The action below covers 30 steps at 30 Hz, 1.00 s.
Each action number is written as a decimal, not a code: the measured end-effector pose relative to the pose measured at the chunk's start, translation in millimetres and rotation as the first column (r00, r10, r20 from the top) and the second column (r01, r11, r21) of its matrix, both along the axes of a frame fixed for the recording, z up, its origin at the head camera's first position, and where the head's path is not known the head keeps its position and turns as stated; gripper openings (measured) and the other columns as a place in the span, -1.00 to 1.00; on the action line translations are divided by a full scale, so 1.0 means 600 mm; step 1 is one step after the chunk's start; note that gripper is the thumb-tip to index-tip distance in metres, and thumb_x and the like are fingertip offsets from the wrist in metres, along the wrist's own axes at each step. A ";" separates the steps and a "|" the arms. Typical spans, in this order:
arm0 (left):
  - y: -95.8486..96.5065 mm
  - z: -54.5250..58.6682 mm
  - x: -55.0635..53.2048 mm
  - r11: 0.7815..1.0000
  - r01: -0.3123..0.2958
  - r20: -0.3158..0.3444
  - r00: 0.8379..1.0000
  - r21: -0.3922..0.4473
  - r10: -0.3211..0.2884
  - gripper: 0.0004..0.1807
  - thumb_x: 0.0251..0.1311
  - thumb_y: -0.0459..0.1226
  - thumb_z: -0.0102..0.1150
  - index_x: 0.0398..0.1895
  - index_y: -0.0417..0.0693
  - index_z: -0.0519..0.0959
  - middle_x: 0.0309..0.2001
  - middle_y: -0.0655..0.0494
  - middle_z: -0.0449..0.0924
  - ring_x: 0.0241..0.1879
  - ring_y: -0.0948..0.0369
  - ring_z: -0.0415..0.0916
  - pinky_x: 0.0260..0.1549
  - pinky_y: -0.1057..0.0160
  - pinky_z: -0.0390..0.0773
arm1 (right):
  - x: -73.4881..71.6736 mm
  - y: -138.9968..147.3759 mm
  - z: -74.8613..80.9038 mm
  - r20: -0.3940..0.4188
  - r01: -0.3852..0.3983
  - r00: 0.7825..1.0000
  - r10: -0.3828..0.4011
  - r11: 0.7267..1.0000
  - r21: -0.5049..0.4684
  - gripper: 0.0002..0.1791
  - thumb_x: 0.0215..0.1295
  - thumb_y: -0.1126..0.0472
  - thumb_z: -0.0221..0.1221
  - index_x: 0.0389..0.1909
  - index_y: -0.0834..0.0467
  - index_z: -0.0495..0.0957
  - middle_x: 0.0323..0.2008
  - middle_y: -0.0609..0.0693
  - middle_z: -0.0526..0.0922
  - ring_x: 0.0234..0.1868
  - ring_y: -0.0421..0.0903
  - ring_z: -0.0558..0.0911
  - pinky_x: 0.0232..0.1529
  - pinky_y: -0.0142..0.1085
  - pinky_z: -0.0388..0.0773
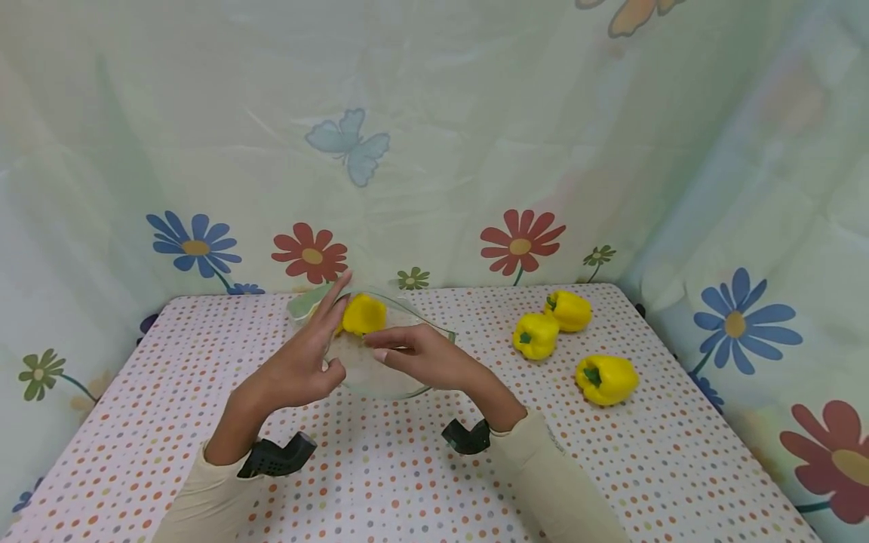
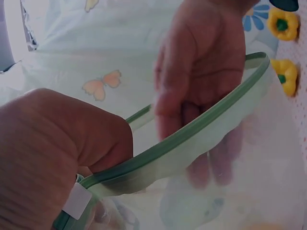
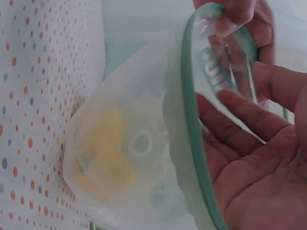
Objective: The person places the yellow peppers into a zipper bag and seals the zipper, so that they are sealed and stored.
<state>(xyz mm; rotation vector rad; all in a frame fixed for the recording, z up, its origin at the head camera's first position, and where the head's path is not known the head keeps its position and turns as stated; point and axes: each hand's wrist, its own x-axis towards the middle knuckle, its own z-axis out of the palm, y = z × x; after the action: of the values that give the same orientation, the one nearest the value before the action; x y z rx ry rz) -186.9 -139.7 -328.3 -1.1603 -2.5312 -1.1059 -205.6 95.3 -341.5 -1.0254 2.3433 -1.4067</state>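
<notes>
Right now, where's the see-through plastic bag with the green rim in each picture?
Head: the green-rimmed clear plastic bag is below and a little left of centre.
Left wrist: lower right, its green rim slanting up to the right.
Right wrist: middle, its rim running top to bottom, just right of centre.
Shared landmark: the person's right hand, at the bag's mouth.

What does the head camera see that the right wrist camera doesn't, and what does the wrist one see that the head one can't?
Only the head view shows the three loose peppers, the blue butterfly and the red flowers.

Only the right wrist view shows dark letters on the bag.

Both show the bag, yellow pepper inside it, the left hand, the right hand and the dotted cloth.
</notes>
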 end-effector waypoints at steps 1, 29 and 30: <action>-0.001 0.000 0.000 1.000 0.002 0.001 1.000 0.007 -0.002 -0.02 -0.05 -0.54 0.01 0.53 -0.26 -0.13 0.55 0.20 -0.48 0.50 0.09 -0.32 0.24 -0.17 0.21 | 0.004 0.001 0.002 0.000 -0.022 1.000 0.022 0.999 -0.029 -0.58 0.45 0.18 0.05 0.23 0.28 0.48 0.15 0.09 0.57 0.15 -0.11 0.55 0.08 -0.27 0.49; -0.003 0.004 0.002 1.000 0.013 0.021 1.000 0.028 -0.014 0.00 -0.05 -0.59 -0.05 0.54 -0.23 -0.20 0.55 0.23 -0.50 0.48 0.00 -0.16 0.06 0.01 0.46 | 0.005 0.163 -0.039 -0.028 0.401 0.881 -0.473 0.776 -0.486 -0.69 0.45 0.34 0.01 0.07 0.44 0.52 -0.24 0.27 0.66 -0.19 -0.03 0.69 -0.09 -0.26 0.59; -0.003 0.004 0.002 1.000 0.013 0.023 1.000 0.026 -0.014 0.00 -0.05 -0.59 -0.05 0.54 -0.23 -0.20 0.55 0.24 -0.50 0.49 0.01 -0.16 0.05 0.03 0.48 | 0.004 0.170 -0.044 -0.031 0.425 0.870 -0.492 0.780 -0.460 -0.69 0.44 0.34 0.01 0.08 0.43 0.51 -0.22 0.28 0.65 -0.16 -0.02 0.68 -0.07 -0.29 0.57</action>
<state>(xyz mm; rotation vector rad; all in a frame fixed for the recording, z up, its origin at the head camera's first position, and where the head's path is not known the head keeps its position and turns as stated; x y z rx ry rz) -185.8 -141.4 -326.0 -1.1666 -2.5222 -1.1580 -203.4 197.1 -367.7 -0.6783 2.5638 -2.1978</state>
